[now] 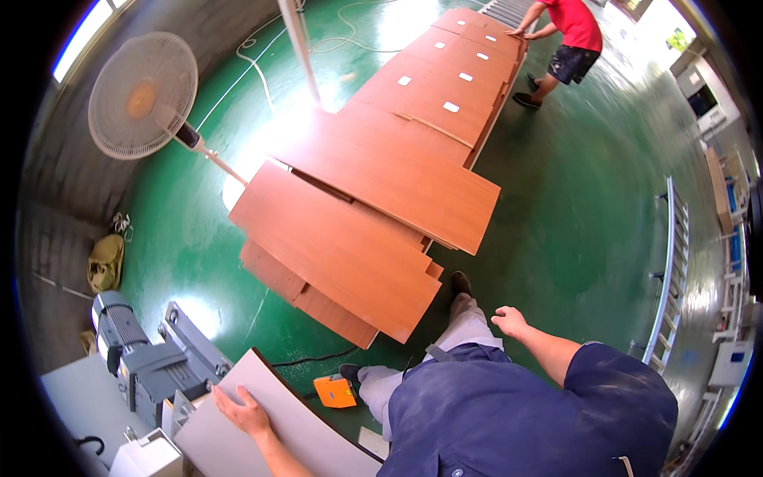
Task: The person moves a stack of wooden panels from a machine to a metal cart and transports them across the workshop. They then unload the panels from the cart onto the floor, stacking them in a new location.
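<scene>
My left hand (242,411) lies flat on a pale grey board (262,429) at the lower left, fingers spread over its surface near the edge. My right hand (510,321) hangs free beside my thigh, fingers loosely curled, holding nothing. In front of my feet lies a stack of reddish-brown wood-grain panels (342,254), overlapping at slight angles. Further panels (445,87) with small white labels run in a row toward the back.
A grey motor and machine (139,358) stand by the pale board. A pedestal fan (143,95) is at the left. An orange box (334,391) and a black cable lie on the green floor. Another person in a red shirt (568,40) leans on the far panels. A roller rack (671,270) runs along the right.
</scene>
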Available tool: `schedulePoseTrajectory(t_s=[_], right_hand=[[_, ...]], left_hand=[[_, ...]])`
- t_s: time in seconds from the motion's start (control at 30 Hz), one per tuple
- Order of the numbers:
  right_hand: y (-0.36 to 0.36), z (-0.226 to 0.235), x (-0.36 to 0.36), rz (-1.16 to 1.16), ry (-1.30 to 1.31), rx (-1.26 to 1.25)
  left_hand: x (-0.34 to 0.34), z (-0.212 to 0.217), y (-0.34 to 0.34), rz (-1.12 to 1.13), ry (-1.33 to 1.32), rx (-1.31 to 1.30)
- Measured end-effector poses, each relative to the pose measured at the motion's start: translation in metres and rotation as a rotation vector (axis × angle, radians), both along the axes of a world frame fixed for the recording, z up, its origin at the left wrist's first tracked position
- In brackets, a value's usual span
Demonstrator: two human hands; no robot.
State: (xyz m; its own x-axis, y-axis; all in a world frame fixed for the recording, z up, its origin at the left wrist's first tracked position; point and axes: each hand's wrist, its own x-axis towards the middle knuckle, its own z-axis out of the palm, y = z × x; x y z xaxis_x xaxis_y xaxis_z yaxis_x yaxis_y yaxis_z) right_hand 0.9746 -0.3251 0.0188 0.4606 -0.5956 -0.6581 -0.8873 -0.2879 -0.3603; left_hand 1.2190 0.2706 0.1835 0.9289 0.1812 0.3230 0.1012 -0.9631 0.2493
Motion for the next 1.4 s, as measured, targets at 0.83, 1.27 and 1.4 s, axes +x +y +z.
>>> schedulePoseTrajectory(t_s=[0.83,1.27,1.4], right_hand=[[-0.179,-0.126,-0.182,-0.692,-0.208,-0.004],[-0.515,-0.036,-0.249,-0.984,-0.189,-0.002],[-0.647,-0.012,-0.261,-0.976,-0.237,-0.043]], left_hand=[[-0.011,0.058,-0.601,-1.443,0.688,0.057],[0.025,-0.099,-0.896,-1.150,1.168,0.093],[0.048,-0.132,-1.104,-1.302,1.050,0.172]])
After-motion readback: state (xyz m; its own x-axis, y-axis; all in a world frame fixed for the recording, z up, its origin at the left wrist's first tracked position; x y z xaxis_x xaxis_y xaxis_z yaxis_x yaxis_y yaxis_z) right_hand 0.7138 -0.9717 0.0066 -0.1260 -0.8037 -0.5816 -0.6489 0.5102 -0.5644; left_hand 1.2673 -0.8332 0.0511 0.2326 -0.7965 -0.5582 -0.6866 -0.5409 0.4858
